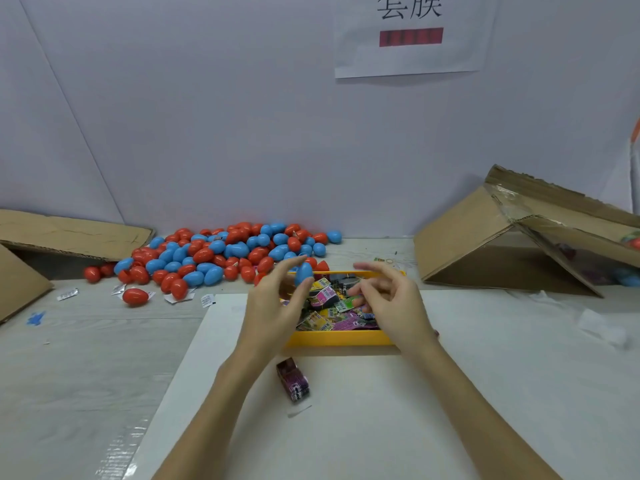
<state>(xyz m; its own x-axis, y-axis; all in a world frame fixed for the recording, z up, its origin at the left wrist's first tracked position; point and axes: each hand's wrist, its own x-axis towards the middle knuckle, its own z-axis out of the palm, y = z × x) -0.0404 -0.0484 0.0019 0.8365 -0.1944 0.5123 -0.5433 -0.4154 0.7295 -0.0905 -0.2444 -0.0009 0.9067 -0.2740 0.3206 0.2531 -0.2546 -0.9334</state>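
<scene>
Biggest thing here is the pale grey wood-look surface [86, 358], with a big white sheet [381, 427] covering its near middle and right. There's a tipped-over brown cardboard box [485, 244] at the far right corner, opening facing us, and a flattened brown cardboard flap [69, 233] along the far left edge. Between them, against the far edge, is a sprawling pile of red and blue plastic eggs [221, 254], with one stray red plastic egg [135, 296] lying just in front of it. Right at the far edge of the white sheet sits a shallow yellow plastic tray [339, 338], stuffed with small colourful printed packets [329, 306]. Both hands are up over that tray. The left hand [273, 306] is above the tray's left end, fingers grasping a blue plastic egg shell [304, 274] between thumb and fingertips, so that piece is in the air above the tray's far left corner, not touching the pile. The right hand [394, 303] hovers above the tray's right side with fingers loosely curled; it's motion-blurred, so honestly can't tell if it's pinching anything. Near the tray's front wall a small purple printed packet [293, 379] lies on the sheet, and a few tiny white sachets [68, 294] are scattered toward the left edge.
</scene>
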